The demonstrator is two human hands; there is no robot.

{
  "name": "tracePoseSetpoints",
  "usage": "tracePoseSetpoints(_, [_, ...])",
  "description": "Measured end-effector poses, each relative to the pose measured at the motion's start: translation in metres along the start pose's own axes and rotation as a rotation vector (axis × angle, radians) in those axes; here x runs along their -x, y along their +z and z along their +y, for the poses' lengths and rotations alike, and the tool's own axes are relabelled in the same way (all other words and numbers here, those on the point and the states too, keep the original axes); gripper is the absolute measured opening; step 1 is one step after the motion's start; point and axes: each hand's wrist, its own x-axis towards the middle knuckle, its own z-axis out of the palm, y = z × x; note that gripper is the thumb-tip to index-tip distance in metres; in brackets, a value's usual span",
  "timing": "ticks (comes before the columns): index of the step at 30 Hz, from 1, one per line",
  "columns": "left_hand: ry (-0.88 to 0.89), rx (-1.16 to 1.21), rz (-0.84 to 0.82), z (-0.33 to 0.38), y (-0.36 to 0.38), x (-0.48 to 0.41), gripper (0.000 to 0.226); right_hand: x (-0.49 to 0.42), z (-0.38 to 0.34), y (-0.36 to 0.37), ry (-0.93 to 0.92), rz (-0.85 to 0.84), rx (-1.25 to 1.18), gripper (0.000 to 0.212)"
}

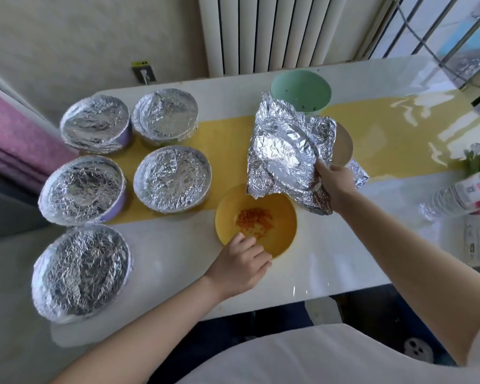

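Note:
A yellow bowl (280, 234) with a small heap of orange bits (254, 219) stands uncovered near the table's front edge. My left hand (240, 263) grips its near rim, fingers curled over the edge. My right hand (331, 180) pinches the lower right edge of a crumpled sheet of aluminium foil (286, 151) and holds it tilted in the air just behind and above the bowl; the sheet keeps a round pressed shape. The foil hides part of the bowl's far rim.
Several foil-covered bowls (172, 184) stand in two rows on the left of the white table (344, 259) with its yellow runner. An empty green bowl (301, 88) and a beige bowl (344, 145) sit behind the foil. A plastic bottle (460, 195) lies at right. A radiator stands behind.

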Motion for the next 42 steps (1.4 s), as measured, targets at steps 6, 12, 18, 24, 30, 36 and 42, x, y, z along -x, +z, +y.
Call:
tracePoseSetpoints(6, [-0.472, 0.119, 0.203, -0.013, -0.030, -0.004, 0.028, 0.016, 0.010, -0.006, -0.081, -0.022, 0.062, 0.035])
tracePoseSetpoints(12, [-1.094, 0.733, 0.370, -0.022, -0.056, -0.024, 0.028, 0.042, 0.018, 0.002, -0.174, -0.058, 0.187, 0.050])
tracePoseSetpoints(18, [-1.169, 0.766, 0.362, -0.011, -0.052, -0.031, 0.027, 0.052, 0.040, 0.016, -0.286, -0.097, 0.342, 0.046])
tracePoseSetpoints(24, [-1.310, 0.580, 0.421, -0.014, -0.036, -0.021, 0.022, 0.061, 0.055, 0.017, -0.358, -0.081, 0.556, 0.036])
tracePoseSetpoints(30, [-1.334, 0.517, 0.367, -0.009, -0.026, -0.013, 0.025, 0.070, 0.056, 0.019, -0.355, -0.077, 0.700, 0.038])
tracePoseSetpoints(36, [-1.331, 0.521, 0.294, -0.010, -0.021, -0.005, 0.022, 0.076, 0.059, 0.018, -0.362, -0.064, 0.717, 0.036])
tracePoseSetpoints(42, [-1.349, 0.476, 0.289, -0.010, -0.023, -0.004, 0.025, 0.076, 0.063, 0.018, -0.369, -0.056, 0.754, 0.034])
